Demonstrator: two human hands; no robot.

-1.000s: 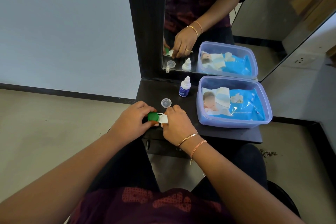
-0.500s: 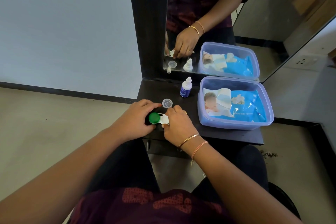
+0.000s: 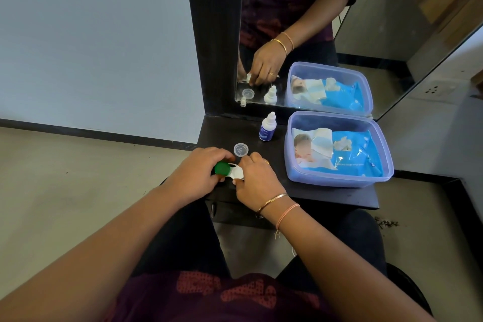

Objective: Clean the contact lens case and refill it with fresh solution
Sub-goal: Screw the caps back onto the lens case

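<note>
The left hand [image 3: 194,172] is seen curled round the green cap [image 3: 222,168] at one end of the contact lens case [image 3: 234,172], thumb and fingers closed on it, while the right hand [image 3: 257,180] is closed in a pinch on the white end of the same case. The case is held at the near left part of the dark worktop [image 3: 326,195]; whether it is touching the surface cannot be told. A loose clear cap [image 3: 241,149] is laid just behind the hands, a small solution bottle [image 3: 267,128] is stood upright further back near the mirror [image 3: 392,34], and a lidless plastic tub [image 3: 339,181] holding a blue pack of wipes [image 3: 352,154] is set to the right. The case is judged to be light, stiff moulded plastic, small enough to be hidden under the fingers and likely slippery once wetted. The best hold is judged to be the one shown: the white body pinched by one hand so that it is kept from turning, the rim of the cap taken by the fingertips of the other for twisting. Little force should be needed; with too hard a squeeze the case could be made to skid or flip, and any fluid inside could be spilled if it is tilted
</note>
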